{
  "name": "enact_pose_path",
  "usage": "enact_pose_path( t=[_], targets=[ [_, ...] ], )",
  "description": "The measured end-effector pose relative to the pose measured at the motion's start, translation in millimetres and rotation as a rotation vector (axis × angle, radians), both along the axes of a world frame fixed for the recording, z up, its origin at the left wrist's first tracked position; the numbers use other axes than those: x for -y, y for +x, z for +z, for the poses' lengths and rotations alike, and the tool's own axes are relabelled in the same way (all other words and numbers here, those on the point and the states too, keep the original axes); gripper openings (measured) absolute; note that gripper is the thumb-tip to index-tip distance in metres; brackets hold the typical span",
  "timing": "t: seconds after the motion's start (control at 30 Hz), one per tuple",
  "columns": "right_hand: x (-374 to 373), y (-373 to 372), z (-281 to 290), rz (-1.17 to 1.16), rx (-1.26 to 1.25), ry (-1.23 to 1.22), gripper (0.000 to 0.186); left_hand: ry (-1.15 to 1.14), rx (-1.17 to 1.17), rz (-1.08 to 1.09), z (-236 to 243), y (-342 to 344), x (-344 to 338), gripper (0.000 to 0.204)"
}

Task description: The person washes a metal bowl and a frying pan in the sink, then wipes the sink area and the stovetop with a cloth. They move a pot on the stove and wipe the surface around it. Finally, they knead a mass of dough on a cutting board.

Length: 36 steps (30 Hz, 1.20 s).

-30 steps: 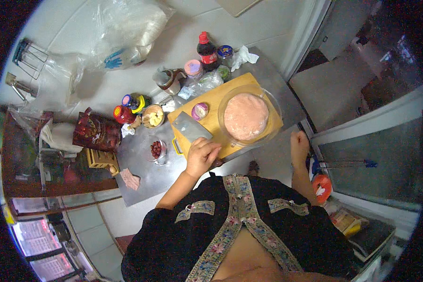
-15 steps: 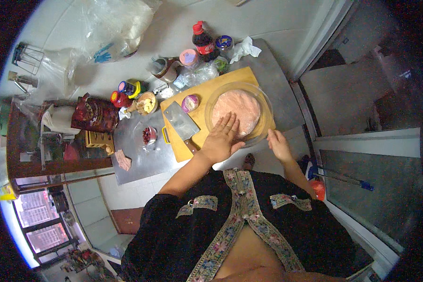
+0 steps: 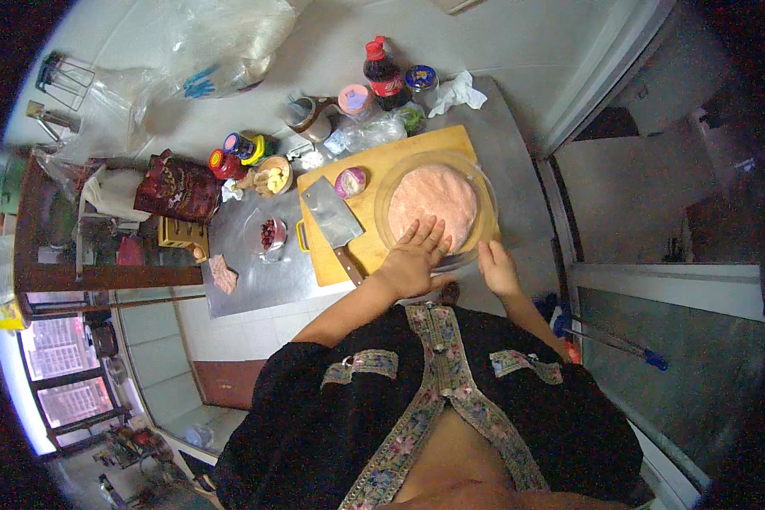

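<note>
A clear glass bowl (image 3: 494, 189) stands on the right part of a yellow cutting board (image 3: 412, 146). In it lies a big, smooth, pale pink mass (image 3: 433, 197) that looks like minced meat or dough. My left hand (image 3: 418, 257) is open, its spread fingers on the near edge of the mass and its thumb pointing right. By the bowl's near right rim, my right hand (image 3: 498, 269) has its fingers closed on the edge. To the left on the board are a cleaver (image 3: 333, 212) with a wooden handle and a cut purple onion (image 3: 350, 182).
Left of the board stand a small bowl of dark red pieces (image 3: 269, 235) and a pinkish cloth (image 3: 223, 274). Along the wall are a bowl of garlic and ginger (image 3: 272, 177), jars, plastic bags, a cola bottle (image 3: 385, 79) and crumpled tissue (image 3: 458, 94). A glass door (image 3: 654, 331) is at right.
My left hand has slid back from the top of the mass toward its near edge. The mass now looks rounder. My right hand stays by the rim. The whole view has shifted slightly.
</note>
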State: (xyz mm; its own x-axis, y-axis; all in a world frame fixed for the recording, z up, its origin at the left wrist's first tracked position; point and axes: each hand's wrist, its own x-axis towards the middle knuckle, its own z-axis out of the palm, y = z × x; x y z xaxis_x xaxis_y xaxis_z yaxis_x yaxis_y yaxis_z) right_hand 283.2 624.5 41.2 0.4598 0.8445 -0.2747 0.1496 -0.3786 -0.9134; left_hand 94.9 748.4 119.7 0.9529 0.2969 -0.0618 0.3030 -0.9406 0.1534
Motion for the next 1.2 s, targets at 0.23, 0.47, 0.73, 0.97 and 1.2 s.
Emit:
enact_pose_path(
  t=[0.23,0.47,0.73,0.97,1.2],
  targets=[
    [3,7,-6,0.052,0.033,-0.044,0.035,-0.013,0.169,0.045,44,25,-14,0.074],
    [0,1,4,0.006,0.097,-0.019,0.034,0.067,-0.047,-0.036,-12,38,-9,0.079],
    [-1,10,4,0.028,0.169,-0.038,0.036,-0.255,0.118,-0.037,4,37,-23,0.07],
    [-8,22,44,-0.096,0.409,0.149,0.04,0.077,0.018,0.3,20,-23,-29,0.08],
    [-28,38,45,-0.059,0.47,-0.101,0.05,0.13,-0.235,0.347,6,-22,-33,0.091]
  ],
)
